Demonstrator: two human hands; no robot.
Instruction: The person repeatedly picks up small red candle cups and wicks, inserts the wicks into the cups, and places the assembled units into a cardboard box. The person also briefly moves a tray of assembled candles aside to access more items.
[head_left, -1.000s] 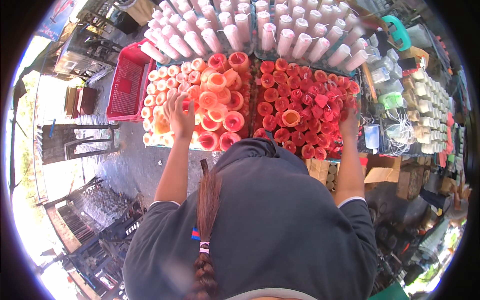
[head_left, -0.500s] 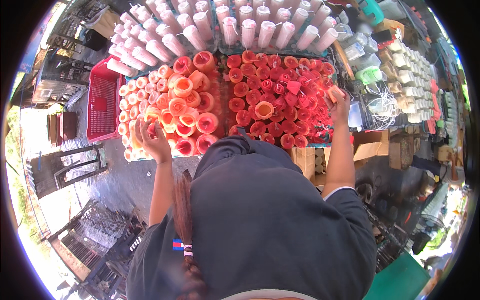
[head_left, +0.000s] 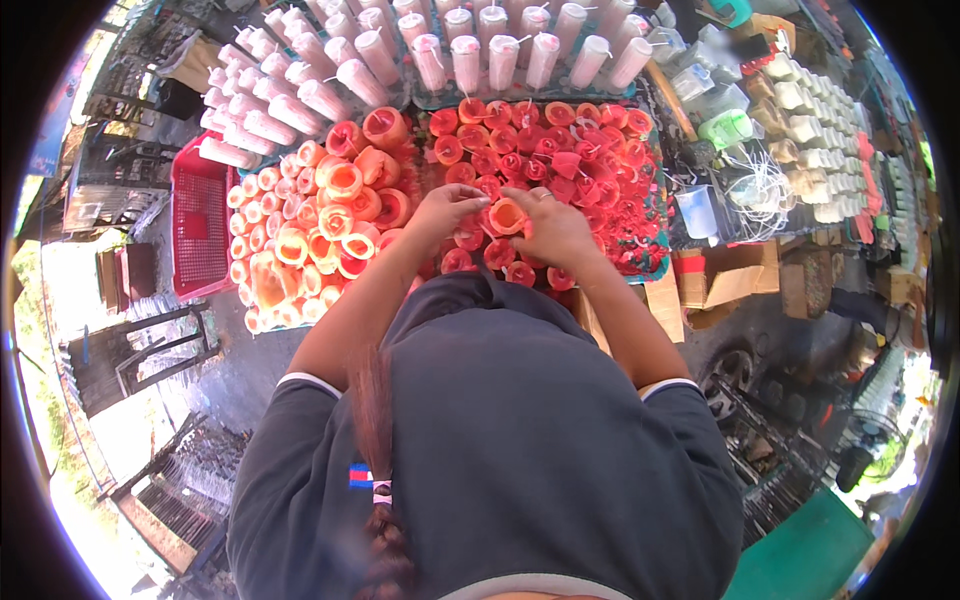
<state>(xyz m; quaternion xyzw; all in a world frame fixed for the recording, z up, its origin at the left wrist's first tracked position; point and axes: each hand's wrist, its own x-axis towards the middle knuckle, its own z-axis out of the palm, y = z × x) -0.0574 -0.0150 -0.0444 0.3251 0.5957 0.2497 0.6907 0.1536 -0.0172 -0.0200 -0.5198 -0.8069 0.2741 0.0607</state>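
Over the red cup-shaped candles (head_left: 481, 160), my right hand (head_left: 557, 236) curls its fingers and thumb around an orange wax cup (head_left: 507, 217). The cup's round opening faces up. My left hand (head_left: 450, 212) is just left of it, fingertips pinched together close to the rim; whatever is in the pinch is too small to make out. Under my left forearm and beyond it stand many orange wax cups (head_left: 345, 181), some shaped like petals. Red petal-shaped wax pieces (head_left: 567, 165) lie among the red candles.
Rows of pale pink candles with white wicks (head_left: 466, 64) stand along the back. A red plastic basket (head_left: 201, 215) is at the left. To the right are white string (head_left: 765, 205), a clear container (head_left: 697, 213), stacked pale blocks (head_left: 800, 130) and an open cardboard box (head_left: 735, 275).
Both hands have come inward from opposite sides to the orange cup among the red candles. My right hand now grips the cup. My left hand has gone from spread to pinched.
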